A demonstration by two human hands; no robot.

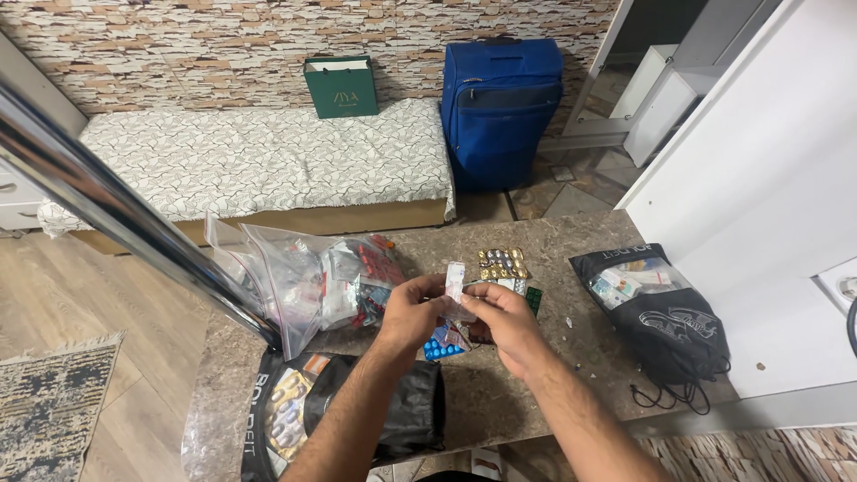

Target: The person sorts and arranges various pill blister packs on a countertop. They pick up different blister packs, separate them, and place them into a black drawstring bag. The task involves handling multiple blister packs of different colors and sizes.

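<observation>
Over the stone countertop [500,393], both hands are pinching one small white blister strip [455,282], lifting it upright, probably to look it over. Left hand [409,311] is closing thumb and fingers on its lower edge; right hand [504,314] is gripping the same strip from the other side. Beneath are lying blue capsules [440,349] and gold blister packs [502,262], beside a clear zip bag [308,281].

Brown mottled stone counter [500,393], polished, slight sheen. Clear crinkled plastic zip bag [295,286], glossy. Gold foil blister strips [503,262], shiny. Matt black cloth drawstring bag [669,326]. Chrome metal pole [116,210], mirror finish. Blue fabric suitcase [500,107], matt weave. Green paper gift bag [341,87], smooth.
</observation>
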